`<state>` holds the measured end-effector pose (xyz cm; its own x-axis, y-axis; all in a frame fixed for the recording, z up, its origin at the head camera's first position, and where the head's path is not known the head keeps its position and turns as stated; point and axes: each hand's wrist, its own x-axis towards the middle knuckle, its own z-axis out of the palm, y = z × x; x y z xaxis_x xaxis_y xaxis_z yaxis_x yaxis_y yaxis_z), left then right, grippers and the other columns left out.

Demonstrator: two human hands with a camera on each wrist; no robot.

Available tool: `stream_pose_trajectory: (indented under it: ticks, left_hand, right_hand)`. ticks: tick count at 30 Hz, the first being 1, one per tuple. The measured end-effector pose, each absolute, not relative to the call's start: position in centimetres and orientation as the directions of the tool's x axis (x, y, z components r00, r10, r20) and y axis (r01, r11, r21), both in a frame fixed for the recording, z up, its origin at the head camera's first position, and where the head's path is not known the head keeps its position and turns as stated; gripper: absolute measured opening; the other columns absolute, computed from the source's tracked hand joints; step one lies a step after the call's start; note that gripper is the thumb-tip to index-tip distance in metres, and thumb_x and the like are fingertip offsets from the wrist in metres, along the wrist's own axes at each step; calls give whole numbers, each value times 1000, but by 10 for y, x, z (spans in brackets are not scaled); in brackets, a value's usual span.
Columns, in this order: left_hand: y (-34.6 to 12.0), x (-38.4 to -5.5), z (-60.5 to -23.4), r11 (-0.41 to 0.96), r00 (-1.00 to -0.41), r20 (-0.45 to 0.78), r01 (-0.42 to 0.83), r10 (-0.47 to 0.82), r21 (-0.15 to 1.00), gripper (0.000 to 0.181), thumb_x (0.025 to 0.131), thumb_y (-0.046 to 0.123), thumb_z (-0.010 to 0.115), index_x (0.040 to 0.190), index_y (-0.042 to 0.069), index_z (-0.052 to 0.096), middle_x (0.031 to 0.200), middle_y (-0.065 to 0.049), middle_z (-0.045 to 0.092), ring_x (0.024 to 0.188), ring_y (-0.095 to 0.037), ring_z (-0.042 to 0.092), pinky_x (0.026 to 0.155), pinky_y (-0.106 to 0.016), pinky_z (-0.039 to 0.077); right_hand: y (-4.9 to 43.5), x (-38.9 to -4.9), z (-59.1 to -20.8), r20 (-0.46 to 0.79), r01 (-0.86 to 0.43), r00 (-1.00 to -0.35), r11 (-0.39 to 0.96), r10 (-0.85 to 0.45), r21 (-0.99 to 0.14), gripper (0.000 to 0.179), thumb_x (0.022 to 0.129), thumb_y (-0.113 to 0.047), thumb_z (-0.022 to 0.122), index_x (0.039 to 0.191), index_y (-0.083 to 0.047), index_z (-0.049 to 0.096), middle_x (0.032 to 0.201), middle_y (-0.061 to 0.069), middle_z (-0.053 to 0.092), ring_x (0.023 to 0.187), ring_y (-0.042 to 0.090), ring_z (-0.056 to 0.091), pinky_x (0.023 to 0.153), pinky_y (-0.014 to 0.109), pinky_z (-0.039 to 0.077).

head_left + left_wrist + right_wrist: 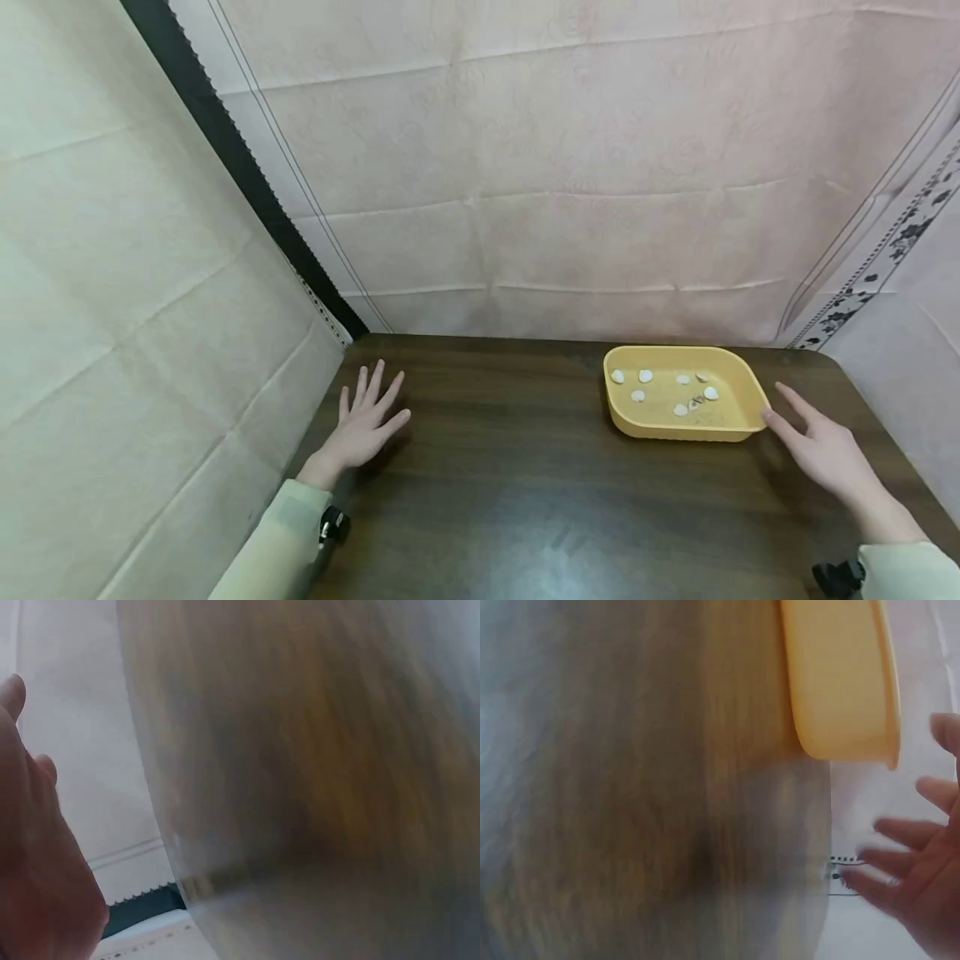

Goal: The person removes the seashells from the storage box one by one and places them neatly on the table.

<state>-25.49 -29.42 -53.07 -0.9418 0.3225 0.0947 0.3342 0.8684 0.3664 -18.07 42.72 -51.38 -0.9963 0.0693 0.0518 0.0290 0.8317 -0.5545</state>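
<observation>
A yellow rectangular tray (678, 432) with rounded corners stands at the back right of the table. Several small white roundish pieces (710, 392) lie scattered in it. My right hand (825, 446) is beside the tray's right end with fingers extended; its thumb tip overlaps the rim in the head view. From the right wrist, the spread fingers (900, 832) show below the tray's plain outer wall (847, 682). Over the left part of the table, my left hand (362, 429) has its fingers spread and holds nothing. Only part of that hand (45, 862) enters the left wrist view.
The dark brown wooden table (517, 467) has rounded back corners. Pale creased cloth (570, 167) hangs behind it and down both sides. A black band (247, 175) runs along the left cloth seam, and a floral border (892, 250) along the right one.
</observation>
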Motion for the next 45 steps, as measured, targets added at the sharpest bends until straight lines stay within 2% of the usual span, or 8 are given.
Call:
stream_pose_trajectory:
  ticks: [2,4,7,9,22,31,38,45]
  left_hand:
    - [-288,-256,-530,848,-940,115,338,320,407,75,111,59,46,173,31,14,179,-1,-15,162,-32,-19,120,-75,-5]
    - [-280,-257,-529,822,-937,145,349,318,450,74,111,57,47,173,29,18,180,-4,-5,164,-34,-10,122,-74,2]
    - [-268,-258,-525,769,-930,192,366,312,524,71,112,55,49,171,23,27,179,-7,10,164,-37,7,124,-71,13]
    - [-260,-258,-523,735,-925,218,380,312,561,68,112,53,49,170,20,33,177,-7,19,162,-37,18,123,-69,20]
    - [-205,-250,-520,600,-882,275,463,382,653,62,114,43,52,164,8,42,167,-13,41,154,-31,38,123,-54,33]
    - [-164,-252,-514,521,-874,252,455,415,722,52,113,32,57,161,14,49,163,-6,49,150,-22,46,121,-49,38]
    - [-112,-257,-504,453,-852,297,490,432,745,41,111,31,62,146,11,67,143,-5,68,128,-19,66,105,-42,54]
    - [-54,-266,-494,383,-818,301,512,490,769,33,108,24,67,137,8,72,129,-12,74,108,-12,72,94,-31,58]
  right_hand:
    - [431,-184,-512,17,67,-995,793,97,-605,80,114,-52,45,167,2,22,153,45,38,130,60,52,96,72,46]
    - [435,-185,-512,-8,94,-993,741,119,-665,80,113,-52,47,165,5,26,152,44,42,115,30,69,89,50,58]
    - [437,-186,-514,-33,102,-993,648,117,-754,80,113,-47,51,164,9,26,155,44,37,95,-14,58,73,21,58]
    - [436,-186,-515,-48,93,-995,595,92,-798,80,113,-43,53,164,11,24,156,46,33,90,-25,48,71,15,56]
    - [428,-192,-520,-68,82,-997,591,45,-802,74,115,-34,51,161,16,23,152,50,34,87,-18,55,73,25,61]
    - [413,-193,-522,-77,88,-996,578,43,-812,79,112,-39,58,161,14,27,151,45,42,89,-14,60,74,29,62]
    - [410,-192,-523,-84,102,-995,555,58,-825,80,111,-39,60,163,11,26,152,45,41,89,-18,56,75,30,62]
    - [405,-192,-524,-79,87,-996,536,39,-840,79,110,-36,62,164,8,26,152,44,43,91,-16,58,76,30,62]
